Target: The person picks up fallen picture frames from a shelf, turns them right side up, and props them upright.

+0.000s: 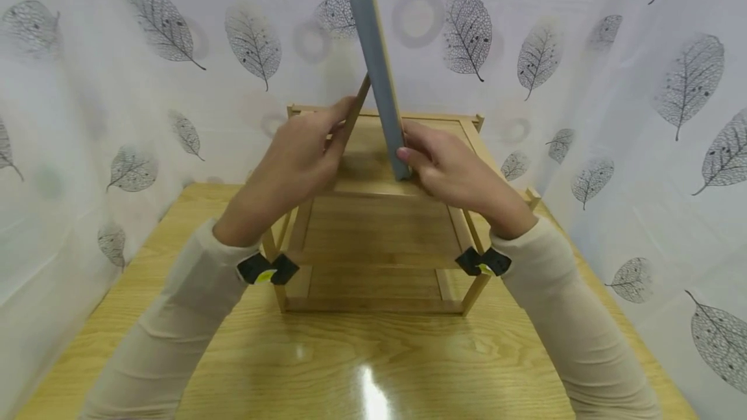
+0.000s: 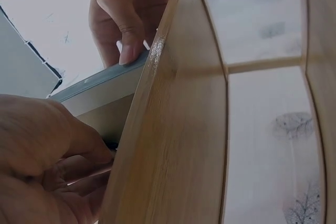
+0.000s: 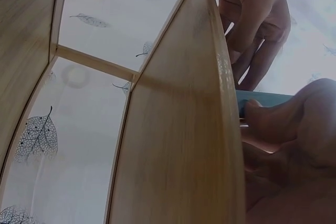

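Head view: the blue-grey slab point(image 1: 379, 80) is standing steeply at upper centre, its top leaning left along the long axis; the right hand point(image 1: 452, 164) is gripping its lower end, the left hand point(image 1: 294, 151) pinching a thin brown panel point(image 1: 358, 107). Left wrist: the slab's edge is slanting up rightward, centre-left. Right wrist: it's running near-level, centre-right.

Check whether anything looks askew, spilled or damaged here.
Nothing looks wrong: no spill or damage shows. The blue-grey item tilts at the top of the wooden rack, but the right hand grips it and the left hand holds a brown panel beside it, so handling likely explains that.
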{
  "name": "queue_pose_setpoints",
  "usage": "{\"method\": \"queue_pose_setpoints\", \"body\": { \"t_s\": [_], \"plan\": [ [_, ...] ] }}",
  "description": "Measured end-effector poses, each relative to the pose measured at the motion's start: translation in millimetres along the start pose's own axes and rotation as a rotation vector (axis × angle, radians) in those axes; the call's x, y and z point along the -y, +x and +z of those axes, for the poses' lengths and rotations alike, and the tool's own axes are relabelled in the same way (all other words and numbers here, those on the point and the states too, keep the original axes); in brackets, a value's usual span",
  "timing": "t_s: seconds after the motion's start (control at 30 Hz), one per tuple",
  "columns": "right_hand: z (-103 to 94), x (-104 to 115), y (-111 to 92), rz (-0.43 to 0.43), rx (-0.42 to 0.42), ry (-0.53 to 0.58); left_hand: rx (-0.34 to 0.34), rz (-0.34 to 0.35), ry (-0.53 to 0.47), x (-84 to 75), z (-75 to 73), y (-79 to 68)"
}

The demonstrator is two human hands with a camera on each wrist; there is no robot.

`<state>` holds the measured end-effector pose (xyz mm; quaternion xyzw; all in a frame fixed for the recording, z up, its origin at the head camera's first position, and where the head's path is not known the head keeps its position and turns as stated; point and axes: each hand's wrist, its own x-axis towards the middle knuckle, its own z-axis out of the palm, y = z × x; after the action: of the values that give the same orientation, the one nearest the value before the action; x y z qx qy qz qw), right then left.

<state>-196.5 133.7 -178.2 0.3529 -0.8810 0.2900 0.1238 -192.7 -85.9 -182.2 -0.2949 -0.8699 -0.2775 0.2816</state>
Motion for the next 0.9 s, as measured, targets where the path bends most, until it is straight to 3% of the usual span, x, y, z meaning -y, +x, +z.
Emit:
{"method": "queue_pose_setpoints", "body": {
  "t_s": [0.53,0.9],
  "plan": [
    [-2.2,1.0,0.9,-0.033,0.02,-0.055,-0.009,0.057,0.067,1.1,-2.2,-6.3],
    [2.2,1.8,-0.8,-0.024,0.023,-0.021,-0.008,-0.025,0.027,-3.3,0.3,-2.5]
  ]
}}
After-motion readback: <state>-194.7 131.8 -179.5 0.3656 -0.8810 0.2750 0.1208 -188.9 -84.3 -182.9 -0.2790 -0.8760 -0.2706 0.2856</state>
